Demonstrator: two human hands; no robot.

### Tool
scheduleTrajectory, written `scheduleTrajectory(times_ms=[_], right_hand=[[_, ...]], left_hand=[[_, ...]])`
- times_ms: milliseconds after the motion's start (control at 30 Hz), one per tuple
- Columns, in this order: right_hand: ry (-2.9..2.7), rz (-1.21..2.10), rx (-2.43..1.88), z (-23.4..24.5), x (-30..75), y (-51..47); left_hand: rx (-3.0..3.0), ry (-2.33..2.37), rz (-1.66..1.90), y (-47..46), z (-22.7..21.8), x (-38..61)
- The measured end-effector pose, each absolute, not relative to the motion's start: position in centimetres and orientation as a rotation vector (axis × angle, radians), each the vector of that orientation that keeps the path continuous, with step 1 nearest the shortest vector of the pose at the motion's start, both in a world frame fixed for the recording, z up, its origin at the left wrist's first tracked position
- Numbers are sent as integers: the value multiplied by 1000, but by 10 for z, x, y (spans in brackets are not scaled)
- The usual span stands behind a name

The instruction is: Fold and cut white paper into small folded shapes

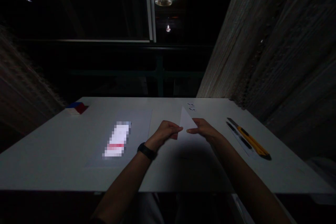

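Observation:
A white sheet of paper (186,120) with a pointed top is held up over the table between both hands. My left hand (168,129), with a dark watch (147,151) on its wrist, pinches the paper's left edge between thumb and fingers. On the opposite edge my right hand (203,128) grips it, thumb in front and fingers behind. The paper's lower part lies in shadow, so its outline there is hard to make out. Beyond it, small cut pieces (191,107) with dark marks lie on the white table (168,178).
To the right rest a yellow utility knife (253,141) and a black pen (238,134). A lit, blurred-out phone (117,140) lies on a paper sheet (141,126) at left. A red, blue and white block (76,107) sits far left. Curtains (236,35) flank the dark window.

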State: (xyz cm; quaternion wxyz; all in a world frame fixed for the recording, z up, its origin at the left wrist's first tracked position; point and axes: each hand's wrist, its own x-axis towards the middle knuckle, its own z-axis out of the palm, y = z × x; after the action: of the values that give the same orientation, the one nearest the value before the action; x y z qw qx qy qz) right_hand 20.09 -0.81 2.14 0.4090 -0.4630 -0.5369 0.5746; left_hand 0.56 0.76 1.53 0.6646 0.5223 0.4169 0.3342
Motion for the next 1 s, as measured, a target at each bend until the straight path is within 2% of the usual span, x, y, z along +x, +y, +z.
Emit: scheduleTrajectory(times_ms=[1000], right_hand=[[-1307, 1374, -1299, 26, 195, -11]], left_hand=[[1285, 971, 777, 7, 16, 6]])
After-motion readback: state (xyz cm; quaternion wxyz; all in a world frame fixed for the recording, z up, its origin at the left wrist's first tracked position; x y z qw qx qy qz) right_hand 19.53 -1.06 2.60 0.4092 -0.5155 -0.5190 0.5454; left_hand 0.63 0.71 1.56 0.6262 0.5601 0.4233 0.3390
